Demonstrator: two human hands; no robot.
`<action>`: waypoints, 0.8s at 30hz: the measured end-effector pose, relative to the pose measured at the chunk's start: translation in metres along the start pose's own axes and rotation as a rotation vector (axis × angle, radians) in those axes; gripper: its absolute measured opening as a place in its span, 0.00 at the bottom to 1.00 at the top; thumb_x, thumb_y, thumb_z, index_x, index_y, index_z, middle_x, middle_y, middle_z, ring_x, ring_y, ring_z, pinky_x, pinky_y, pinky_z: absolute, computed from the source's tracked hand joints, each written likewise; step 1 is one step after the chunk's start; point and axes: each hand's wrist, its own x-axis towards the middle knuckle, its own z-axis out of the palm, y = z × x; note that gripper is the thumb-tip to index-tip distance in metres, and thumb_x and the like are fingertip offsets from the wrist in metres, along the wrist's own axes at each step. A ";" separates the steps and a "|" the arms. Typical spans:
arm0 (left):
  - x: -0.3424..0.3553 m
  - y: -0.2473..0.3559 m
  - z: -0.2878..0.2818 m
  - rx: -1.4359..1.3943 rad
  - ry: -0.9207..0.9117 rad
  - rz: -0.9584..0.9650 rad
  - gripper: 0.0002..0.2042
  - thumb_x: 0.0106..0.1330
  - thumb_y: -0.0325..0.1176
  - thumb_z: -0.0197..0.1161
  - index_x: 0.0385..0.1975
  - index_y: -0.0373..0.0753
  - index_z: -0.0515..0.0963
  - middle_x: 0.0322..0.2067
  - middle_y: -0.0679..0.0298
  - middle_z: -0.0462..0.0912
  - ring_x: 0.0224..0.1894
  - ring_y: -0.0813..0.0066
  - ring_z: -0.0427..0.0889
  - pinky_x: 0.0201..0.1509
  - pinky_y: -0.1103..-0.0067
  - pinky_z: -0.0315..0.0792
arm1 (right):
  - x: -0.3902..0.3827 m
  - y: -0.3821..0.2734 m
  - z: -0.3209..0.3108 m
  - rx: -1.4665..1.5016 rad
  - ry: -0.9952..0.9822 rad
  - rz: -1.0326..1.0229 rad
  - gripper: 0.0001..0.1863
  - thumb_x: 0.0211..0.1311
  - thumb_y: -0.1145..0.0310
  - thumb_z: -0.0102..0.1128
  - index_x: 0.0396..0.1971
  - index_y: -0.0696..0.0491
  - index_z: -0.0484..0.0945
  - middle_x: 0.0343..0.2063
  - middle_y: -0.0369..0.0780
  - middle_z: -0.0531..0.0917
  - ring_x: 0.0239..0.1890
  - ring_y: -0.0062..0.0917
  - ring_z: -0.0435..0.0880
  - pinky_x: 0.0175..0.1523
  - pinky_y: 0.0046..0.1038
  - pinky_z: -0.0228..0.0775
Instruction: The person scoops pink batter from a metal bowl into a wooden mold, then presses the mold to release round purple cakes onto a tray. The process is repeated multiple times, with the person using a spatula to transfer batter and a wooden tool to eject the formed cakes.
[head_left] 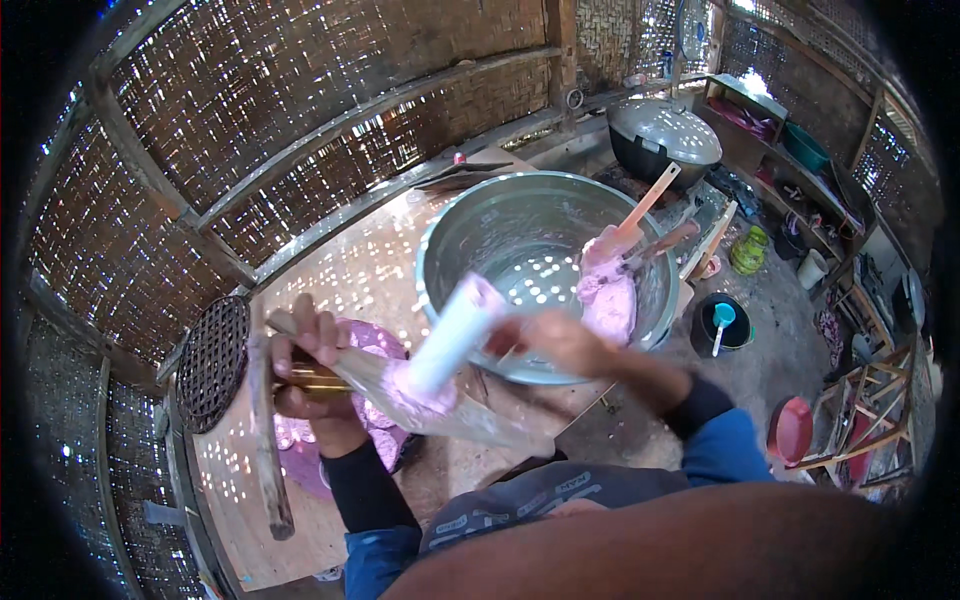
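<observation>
One dark woven round rack (213, 362) lies well to the left of the big grey-green basin (470, 230), on the pale table (235, 520). Nearer the basin, a rough wooden stick (270, 450) shows just beside the left hand (312, 355). That hand's grip is curled around a gold-coloured cylinder (315, 378). Under it, left of the basin, a purple tray (305, 468) carries pink lumps. A long pale piece (490, 428) slants from the left hand past the basin's near left side, and a white tube (450, 340), smeared pink at both ends, overlaps that rim in view. The right hand (562, 342), blurred, is over the basin's near rim, close to the tube; I cannot tell whether its grip is spread or pinching anything. Inside the basin's right part sit pink paste (607, 300) and an orange-handled spatula (645, 205). Beyond the basin's far right rim stands a lidded pot (665, 140); right of the basin, a black bucket (705, 340) holds a teal dipper (723, 315).
</observation>
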 end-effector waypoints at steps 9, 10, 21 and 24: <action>-0.040 0.045 -0.042 -0.066 0.078 -0.135 0.22 0.46 0.36 0.70 0.44 0.49 0.74 0.52 0.60 0.64 0.57 0.65 0.61 0.58 0.68 0.61 | 0.070 0.039 0.193 1.607 -0.223 0.182 0.30 0.61 0.47 0.40 0.50 0.59 0.66 0.41 0.48 0.76 0.42 0.35 0.77 0.38 0.39 0.73; -0.043 0.068 -0.057 0.018 0.153 -0.242 0.24 0.48 0.35 0.67 0.48 0.47 0.71 0.54 0.59 0.63 0.58 0.61 0.61 0.60 0.66 0.60 | 0.064 0.034 0.190 1.592 -0.215 0.139 0.31 0.61 0.45 0.40 0.50 0.59 0.66 0.42 0.49 0.76 0.42 0.36 0.76 0.38 0.40 0.74; -0.121 0.136 -0.019 1.875 0.062 -0.411 0.14 0.47 0.38 0.65 0.32 0.38 0.76 0.28 0.60 0.79 0.30 0.64 0.79 0.34 0.74 0.72 | 0.070 -0.038 0.186 0.320 0.392 0.020 0.37 0.57 0.63 0.48 0.62 0.61 0.43 0.43 0.47 0.68 0.42 0.27 0.73 0.35 0.25 0.75; -0.125 0.152 -0.012 1.972 -0.025 -0.375 0.16 0.44 0.42 0.66 0.30 0.41 0.77 0.27 0.59 0.79 0.29 0.60 0.79 0.32 0.71 0.72 | 0.086 -0.049 0.185 -0.154 0.231 -0.112 0.43 0.53 0.61 0.52 0.62 0.63 0.39 0.44 0.47 0.66 0.44 0.31 0.71 0.46 0.30 0.69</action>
